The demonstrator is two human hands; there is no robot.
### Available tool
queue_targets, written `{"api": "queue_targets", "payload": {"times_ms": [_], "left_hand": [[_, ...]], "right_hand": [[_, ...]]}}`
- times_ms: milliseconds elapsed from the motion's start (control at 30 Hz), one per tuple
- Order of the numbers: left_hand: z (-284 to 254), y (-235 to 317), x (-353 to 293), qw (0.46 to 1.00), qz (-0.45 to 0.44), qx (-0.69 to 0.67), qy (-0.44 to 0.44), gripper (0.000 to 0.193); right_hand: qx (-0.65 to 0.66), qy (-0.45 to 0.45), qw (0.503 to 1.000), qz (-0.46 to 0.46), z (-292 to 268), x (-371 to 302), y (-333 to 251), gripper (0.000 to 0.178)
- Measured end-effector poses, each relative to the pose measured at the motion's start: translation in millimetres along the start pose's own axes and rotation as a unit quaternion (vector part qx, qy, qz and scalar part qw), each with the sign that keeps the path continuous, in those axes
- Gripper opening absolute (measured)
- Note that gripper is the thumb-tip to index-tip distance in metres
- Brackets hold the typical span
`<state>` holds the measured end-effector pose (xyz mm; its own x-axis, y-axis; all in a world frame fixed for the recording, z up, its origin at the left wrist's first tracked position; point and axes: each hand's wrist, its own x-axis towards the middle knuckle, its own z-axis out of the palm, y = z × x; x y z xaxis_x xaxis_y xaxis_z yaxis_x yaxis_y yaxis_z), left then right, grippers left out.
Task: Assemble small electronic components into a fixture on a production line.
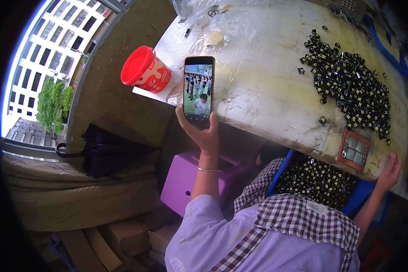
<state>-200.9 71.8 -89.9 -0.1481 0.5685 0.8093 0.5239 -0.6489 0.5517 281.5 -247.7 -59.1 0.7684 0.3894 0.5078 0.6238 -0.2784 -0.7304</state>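
Observation:
My left hand point(203, 135) grips the lower end of a smartphone point(198, 86), holding it upright with the lit screen toward me. A crowd of people shows on that screen. Over at the table's right front edge, my right hand point(388, 174) rests with its fingers extended and holds nothing. Nearest to it is a small orange-brown frame point(354, 150) with a metallic, gridded middle. Beyond that frame spreads a large heap of small black parts with yellow bands point(349, 86).
A red-lidded bucket point(147, 70) stands at the left corner of the worktable point(267, 86). Clear plastic sheeting point(233, 25) lies at the back. Under the front edge, a blue bin point(281, 174) holds more parts. A purple stool point(179, 181) and a dark umbrella point(106, 149) are at left.

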Motion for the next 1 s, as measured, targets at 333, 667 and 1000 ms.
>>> {"api": "queue_targets", "payload": {"times_ms": [333, 667, 1000], "left_hand": [[-1.0, -4.0, -3.0, 0.999, -0.033, 0.005, 0.002, 0.088], [-1.1, -1.4, -2.0, 1.000, -0.025, 0.018, 0.000, 0.087], [-0.4, -4.6, -1.6, 1.000, -0.012, 0.024, 0.001, 0.088]], "right_hand": [[0.010, 0.004, 1.000, 0.010, 1.6, 0.5, -3.9, 0.028], [-0.012, 0.011, 1.000, 0.011, 0.1, 0.4, 1.5, 0.028], [0.002, 0.010, 1.000, 0.021, 0.5, 0.8, 1.7, 0.029]]}}
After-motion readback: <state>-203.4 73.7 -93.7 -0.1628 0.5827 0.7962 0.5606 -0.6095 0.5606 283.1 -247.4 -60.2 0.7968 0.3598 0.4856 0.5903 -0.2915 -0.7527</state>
